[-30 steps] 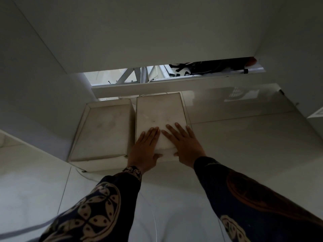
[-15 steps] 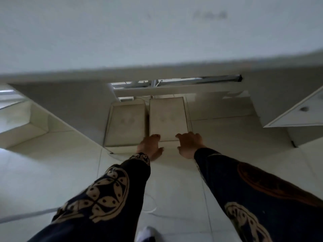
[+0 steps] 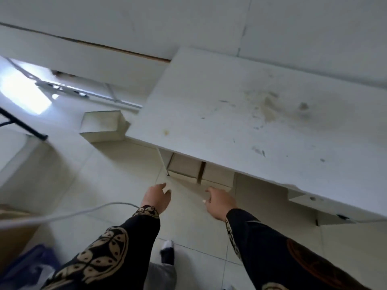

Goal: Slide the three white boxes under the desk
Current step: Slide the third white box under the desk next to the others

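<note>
Two white boxes sit side by side on the floor under the white desk [image 3: 240, 114], only their near ends showing: the left box [image 3: 183, 168] and the right box [image 3: 217, 176]. A third white box [image 3: 102, 126] stands on the floor left of the desk, outside it. My left hand [image 3: 157, 197] hovers over the floor in front of the left box, fingers loose, holding nothing. Just before the right box's near end is my right hand [image 3: 221, 200], empty and apart from it.
A white cable [image 3: 69, 215] runs across the tiled floor at the left. A brown cardboard box [image 3: 14, 229] and a blue bag [image 3: 35, 266] lie at the lower left. A black table leg [image 3: 23, 124] slants at the far left. My foot [image 3: 167, 251] stands between my arms.
Both hands have come off the right box and drawn back. My head has risen, so the desk top now covers most of the two boxes, and the third box has come into view.
</note>
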